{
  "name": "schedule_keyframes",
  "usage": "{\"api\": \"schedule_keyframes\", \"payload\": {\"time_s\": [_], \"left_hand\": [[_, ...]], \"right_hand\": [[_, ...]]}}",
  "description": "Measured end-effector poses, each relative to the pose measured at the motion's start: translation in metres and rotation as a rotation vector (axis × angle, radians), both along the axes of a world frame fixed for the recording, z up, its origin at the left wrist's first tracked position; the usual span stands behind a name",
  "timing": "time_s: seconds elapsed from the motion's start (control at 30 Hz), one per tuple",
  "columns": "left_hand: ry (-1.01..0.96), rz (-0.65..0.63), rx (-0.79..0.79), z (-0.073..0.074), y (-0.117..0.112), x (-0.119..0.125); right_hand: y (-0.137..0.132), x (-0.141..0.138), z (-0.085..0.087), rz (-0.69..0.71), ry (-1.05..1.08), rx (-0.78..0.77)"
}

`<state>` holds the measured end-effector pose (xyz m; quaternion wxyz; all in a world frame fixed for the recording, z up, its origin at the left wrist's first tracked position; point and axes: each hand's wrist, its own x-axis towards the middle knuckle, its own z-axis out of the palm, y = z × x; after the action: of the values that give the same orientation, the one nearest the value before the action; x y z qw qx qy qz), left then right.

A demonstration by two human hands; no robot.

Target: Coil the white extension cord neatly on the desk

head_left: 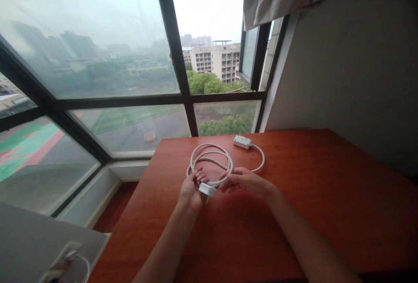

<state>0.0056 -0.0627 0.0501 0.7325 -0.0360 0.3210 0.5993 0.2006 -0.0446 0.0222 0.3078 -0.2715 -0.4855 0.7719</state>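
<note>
White cable [231, 163], probably light and springy, best held across its coils; left hand [191, 192] grasps it beside the plug [207, 190], right hand [245, 182] pinches its near-right side.

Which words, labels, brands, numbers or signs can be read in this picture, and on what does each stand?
No readable text anywhere.
White plug in the left hand: no lettering can be made out.
White box on the cable: dark marks on top, too small to read.
Buildings outside: too distant to make out any sign.
</note>
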Motion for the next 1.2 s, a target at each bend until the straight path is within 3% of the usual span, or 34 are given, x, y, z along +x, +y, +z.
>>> {"api": "schedule_keyframes", "payload": {"time_s": [0.07, 0.13, 0.23, 0.3, 0.5, 0.63, 0.7, 0.9, 1.2], "left_hand": [[-0.032, -0.029, 0.041, 0.001, 0.001, -0.007], [-0.023, -0.087, 0.072, 0.001, 0.002, -0.012], [0.027, -0.2, 0.136, -0.001, 0.002, -0.019], [0.096, -0.292, 0.187, -0.001, 0.002, -0.025], [0.44, -0.635, 0.421, 0.018, 0.004, -0.048], [0.544, -0.77, 0.459, 0.031, 0.01, -0.06], [0.585, -0.7, 0.463, 0.031, 0.016, -0.062], [0.621, -0.279, 0.451, 0.018, 0.036, -0.06], [0.264, -0.135, 0.398, 0.013, 0.042, -0.037]], "right_hand": [[0.004, 0.002, -0.002, -0.106, -0.023, -0.001], [0.012, 0.005, -0.006, -0.346, -0.062, 0.023], [0.025, 0.011, -0.015, -0.69, -0.195, 0.145], [0.033, 0.012, -0.023, -0.815, -0.295, 0.252], [0.053, 0.004, -0.031, -0.935, -0.337, 0.478], [0.058, 0.004, -0.015, -0.951, -0.282, 0.4], [0.054, 0.007, -0.005, -0.927, -0.229, 0.335], [0.037, 0.006, 0.006, -0.745, -0.02, 0.166], [0.02, -0.018, -0.003, -0.717, 0.21, 0.038]]}}
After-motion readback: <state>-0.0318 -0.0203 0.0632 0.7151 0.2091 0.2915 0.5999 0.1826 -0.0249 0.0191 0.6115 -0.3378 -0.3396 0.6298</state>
